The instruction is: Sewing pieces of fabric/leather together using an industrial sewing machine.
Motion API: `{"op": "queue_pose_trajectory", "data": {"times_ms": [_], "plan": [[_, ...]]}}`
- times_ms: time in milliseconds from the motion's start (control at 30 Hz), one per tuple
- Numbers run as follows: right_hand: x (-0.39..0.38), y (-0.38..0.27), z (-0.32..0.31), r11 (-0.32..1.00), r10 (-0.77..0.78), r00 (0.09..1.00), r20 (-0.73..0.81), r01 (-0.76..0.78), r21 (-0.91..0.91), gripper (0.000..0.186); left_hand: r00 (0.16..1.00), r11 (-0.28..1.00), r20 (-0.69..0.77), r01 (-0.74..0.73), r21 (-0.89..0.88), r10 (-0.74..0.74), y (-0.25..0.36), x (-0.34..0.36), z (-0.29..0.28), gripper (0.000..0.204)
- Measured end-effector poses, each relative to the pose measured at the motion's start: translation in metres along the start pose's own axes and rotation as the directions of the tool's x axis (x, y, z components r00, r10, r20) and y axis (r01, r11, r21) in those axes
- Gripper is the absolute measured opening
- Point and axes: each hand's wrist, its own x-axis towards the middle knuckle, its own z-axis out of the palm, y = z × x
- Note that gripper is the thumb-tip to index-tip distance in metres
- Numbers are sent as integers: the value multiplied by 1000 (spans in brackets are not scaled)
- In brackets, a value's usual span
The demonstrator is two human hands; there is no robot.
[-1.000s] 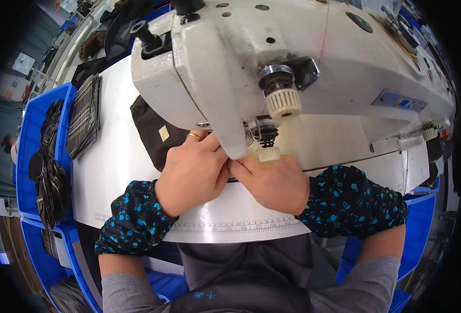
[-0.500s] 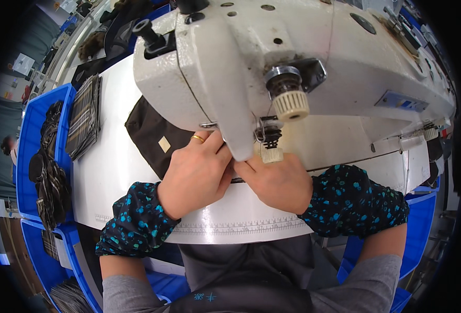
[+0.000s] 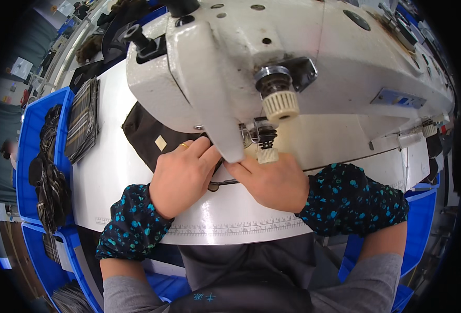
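Observation:
A dark brown cloth piece (image 3: 141, 133) with a small pale diamond-shaped patch (image 3: 160, 142) lies under the head of a white sewing machine (image 3: 214, 78). My left hand (image 3: 183, 177), with a ring on one finger, presses bent fingers together on the cloth's near edge. Close on its right, my right hand (image 3: 272, 182) has thumb and fingers drawn together at the same edge, just beneath the machine head. A dark edge strip (image 3: 222, 183) shows between the hands. The machine head hides the needle area and some fingertips.
The white table (image 3: 105, 177) has a ruler strip (image 3: 241, 228) along its near edge. Folded plaid cloth (image 3: 83, 120) is stacked at the left, beside a blue bin (image 3: 27, 172) of dark plaid pieces. Another blue bin (image 3: 421, 224) stands at the right.
My left hand has moved slightly left and away from my right hand, exposing more of the dark edge strip between them. The whole view has shifted a little.

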Motion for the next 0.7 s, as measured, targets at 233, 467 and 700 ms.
{"op": "queue_pose_trajectory", "data": {"times_ms": [233, 467, 700], "plan": [[5, -1, -12, 998, -24, 995, 95, 19, 57, 25, 988, 978, 155, 55, -202, -24, 0, 5, 1, 37], [7, -2, -11, 998, -19, 996, 85, 14, 56, 8, 983, 977, 175, 84, -194, -49, 11, 5, 6, 40], [6, 1, -8, 1000, -25, 998, 65, 25, 1, 8, 994, 962, 92, 77, -261, -55, 6, 4, 12, 40]]}}
